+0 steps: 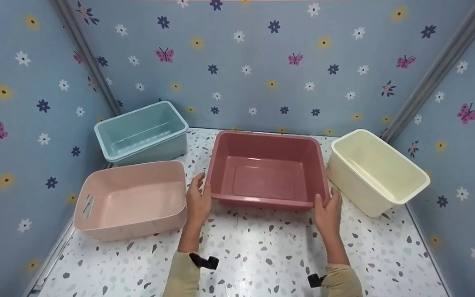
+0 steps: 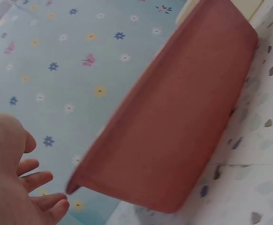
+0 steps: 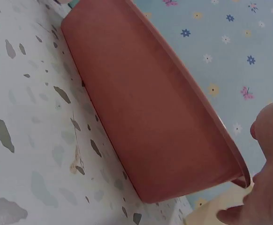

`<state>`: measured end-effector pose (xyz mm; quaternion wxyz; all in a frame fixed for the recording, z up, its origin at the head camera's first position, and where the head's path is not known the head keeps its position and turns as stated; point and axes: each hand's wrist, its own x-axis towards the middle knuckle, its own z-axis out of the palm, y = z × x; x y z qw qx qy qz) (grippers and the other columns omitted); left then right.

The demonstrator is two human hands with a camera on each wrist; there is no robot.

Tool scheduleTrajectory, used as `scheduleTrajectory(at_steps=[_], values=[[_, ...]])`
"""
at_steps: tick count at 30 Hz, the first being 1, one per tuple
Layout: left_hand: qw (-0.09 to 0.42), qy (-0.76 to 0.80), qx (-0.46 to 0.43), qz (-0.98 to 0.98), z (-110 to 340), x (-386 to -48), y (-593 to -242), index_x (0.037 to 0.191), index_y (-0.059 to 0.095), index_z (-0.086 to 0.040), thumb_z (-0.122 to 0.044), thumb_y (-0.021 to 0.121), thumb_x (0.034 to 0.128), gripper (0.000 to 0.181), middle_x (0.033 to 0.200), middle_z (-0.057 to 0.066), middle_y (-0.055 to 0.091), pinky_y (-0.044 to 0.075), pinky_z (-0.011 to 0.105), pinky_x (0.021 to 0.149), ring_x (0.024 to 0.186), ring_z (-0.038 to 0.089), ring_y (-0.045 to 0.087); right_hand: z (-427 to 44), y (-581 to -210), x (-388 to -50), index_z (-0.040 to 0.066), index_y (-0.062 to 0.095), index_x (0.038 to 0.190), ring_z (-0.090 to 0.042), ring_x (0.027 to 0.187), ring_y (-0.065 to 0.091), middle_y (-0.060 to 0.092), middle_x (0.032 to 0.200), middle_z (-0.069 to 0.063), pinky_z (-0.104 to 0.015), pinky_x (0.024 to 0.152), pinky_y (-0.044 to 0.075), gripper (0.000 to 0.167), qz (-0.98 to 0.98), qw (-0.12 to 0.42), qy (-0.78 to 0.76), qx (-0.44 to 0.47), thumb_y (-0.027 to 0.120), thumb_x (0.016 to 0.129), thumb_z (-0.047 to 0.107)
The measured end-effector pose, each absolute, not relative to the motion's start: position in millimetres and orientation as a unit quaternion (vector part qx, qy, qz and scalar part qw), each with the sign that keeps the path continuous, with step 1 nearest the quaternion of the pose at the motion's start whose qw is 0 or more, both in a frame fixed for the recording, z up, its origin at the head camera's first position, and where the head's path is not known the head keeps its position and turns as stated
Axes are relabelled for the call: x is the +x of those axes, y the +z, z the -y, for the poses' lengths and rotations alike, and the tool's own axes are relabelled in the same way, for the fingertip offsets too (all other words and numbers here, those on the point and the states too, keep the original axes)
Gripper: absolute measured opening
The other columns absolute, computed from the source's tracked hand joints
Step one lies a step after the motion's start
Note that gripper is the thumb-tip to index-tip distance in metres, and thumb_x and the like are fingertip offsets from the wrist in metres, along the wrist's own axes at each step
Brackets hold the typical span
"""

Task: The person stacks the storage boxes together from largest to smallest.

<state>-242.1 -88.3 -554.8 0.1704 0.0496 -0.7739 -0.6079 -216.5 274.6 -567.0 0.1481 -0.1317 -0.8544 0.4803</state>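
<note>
A dusty-red rectangular tub (image 1: 262, 202) stands upright on the speckled surface, nothing visible inside it. At its left side is my left hand (image 1: 198, 204), fingers spread and relaxed, thumb close to the rim. The left wrist view puts those fingers (image 2: 37, 181) beside the tub's corner (image 2: 75, 185); contact is hard to tell. My right hand (image 1: 329, 216) is at the front right corner, its thumb by the rim and fingers loosely extended along the outside. In the right wrist view this hand (image 3: 272, 173) is right beside the rim (image 3: 242, 173), with part of its fingers out of sight.
A pink basket (image 1: 132, 227) with a handle slot is close to my left hand. Behind it stands a light-blue bin (image 1: 151, 152). A cream bin (image 1: 357, 185) sits angled at the right. Flower-patterned walls (image 1: 254, 49) enclose the back and both sides.
</note>
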Motion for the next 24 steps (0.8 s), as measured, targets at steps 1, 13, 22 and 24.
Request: scheduleTrajectory(at_steps=[1, 13, 22, 24], values=[[0.169, -0.608, 0.043, 0.775, 92, -242, -550, 0.136, 0.051, -0.003, -0.016, 0.048, 0.1020, 0.036, 0.138, 0.012, 0.053, 0.040, 0.043, 0.103, 0.129, 0.028, 0.046, -270, -566, -214, -0.003, 0.026, 0.149, -0.043, 0.141, 0.019, 0.018, 0.155, -0.025, -0.057, 0.111, 0.018, 0.062, 0.858, 0.179, 0.463, -0.130, 0.053, 0.100, 0.026], [0.194, -0.540, 0.055, 0.817, 175, -234, -496, 0.129, 0.058, -0.003, -0.019, 0.046, 0.1031, 0.033, 0.130, 0.012, 0.058, 0.042, 0.045, 0.100, 0.122, 0.029, 0.052, -220, -548, -206, 0.000, 0.056, 0.128, -0.032, 0.115, 0.052, 0.040, 0.145, -0.016, -0.044, 0.075, 0.051, 0.039, 0.843, 0.339, 0.417, -0.007, 0.065, 0.091, 0.010], [0.192, -0.418, 0.129, 0.878, 256, -213, -482, 0.135, 0.054, -0.003, -0.031, 0.041, 0.1039, 0.044, 0.130, 0.021, 0.054, 0.033, 0.058, 0.102, 0.126, 0.040, 0.045, -177, -540, -213, 0.002, 0.059, 0.124, -0.025, 0.103, 0.060, 0.053, 0.130, -0.007, -0.037, 0.081, 0.053, 0.032, 0.829, 0.283, 0.467, 0.122, 0.063, 0.092, 0.003], [0.189, -0.387, 0.144, 0.891, 273, -207, -479, 0.135, 0.054, -0.002, -0.029, 0.039, 0.1034, 0.044, 0.130, 0.022, 0.052, 0.031, 0.059, 0.103, 0.126, 0.041, 0.044, -163, -537, -214, 0.003, 0.060, 0.123, -0.024, 0.098, 0.062, 0.057, 0.124, -0.006, -0.034, 0.077, 0.055, 0.031, 0.823, 0.259, 0.481, 0.154, 0.062, 0.093, 0.003]])
